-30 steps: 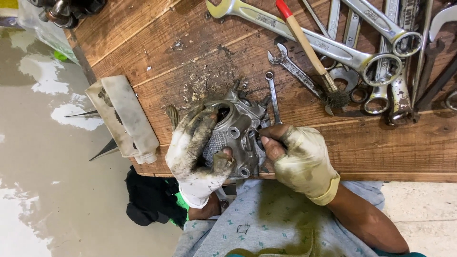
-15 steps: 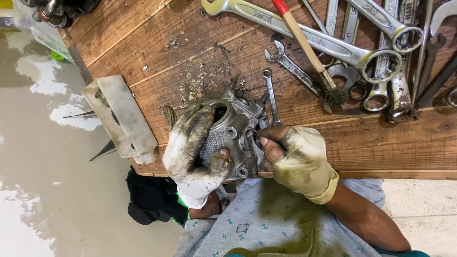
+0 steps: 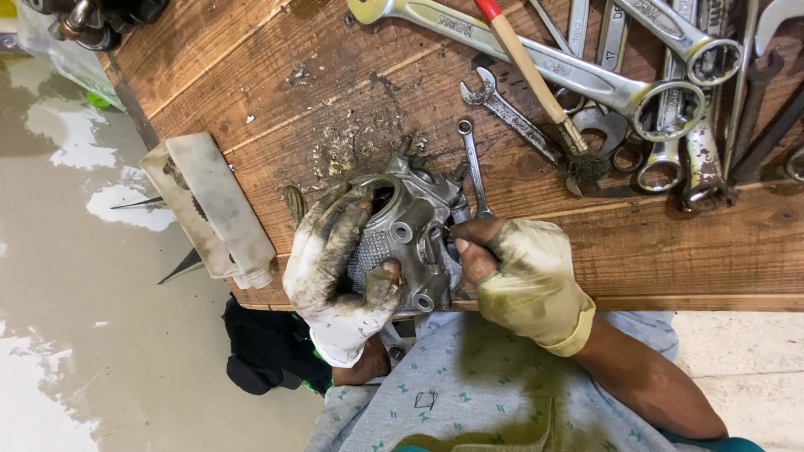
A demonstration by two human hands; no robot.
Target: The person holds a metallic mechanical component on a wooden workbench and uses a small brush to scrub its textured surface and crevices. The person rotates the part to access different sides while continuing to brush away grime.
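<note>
Grubby off-white plastic tray (image 3: 209,209) hanging over the near-left edge of the worn brown plank bench (image 3: 251,92), out of the work's way. Left hand (image 3: 335,268), in a mud-caked white glove, wrapped over the 9 o'clock side of the grey cast-metal engine cover (image 3: 414,230), thumb pressed at its 6 o'clock rim; clamped so as to brace the part against the bench edge, close to the body. Right hand (image 3: 523,276), in a soiled yellowish glove, closed at the cover's 3 o'clock side, fingertips pinched on something too small to tell. Slim small silver spanner (image 3: 471,167) lying at 12 o'clock, touching the cover. Wooden-handled wire brush (image 3: 536,84) and row of large silver combination spanners (image 3: 670,75) at 2 o'clock, within arm's reach.
</note>
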